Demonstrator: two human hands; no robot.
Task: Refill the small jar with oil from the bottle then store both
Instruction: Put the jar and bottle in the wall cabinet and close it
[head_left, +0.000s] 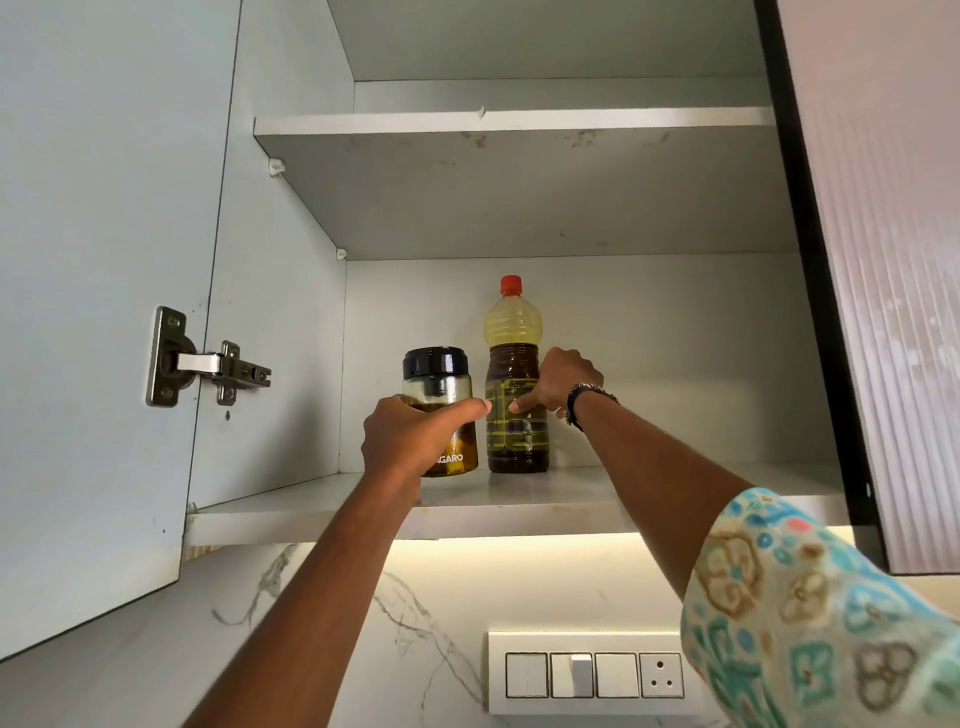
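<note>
The left hand (402, 441) had its grip curled round the small jar (441, 415), a clear glass cylinder with a black lid, amber oil and white lettering "AGARO". The right hand (558, 382) gripped the ribbed plastic bottle (511, 374), red-capped, its label unreadable. Both stood upright, just beside each other, on the bottom cabinet shelf (571, 496).

An open white laminate wall cabinet (519, 218) has 2 shelves. Its pale door (104, 260) hangs on a steel hinge (208, 358). Below, a warm strip light (519, 543) glows over a veined white marble wall (363, 623) with a white switch panel (592, 674).
</note>
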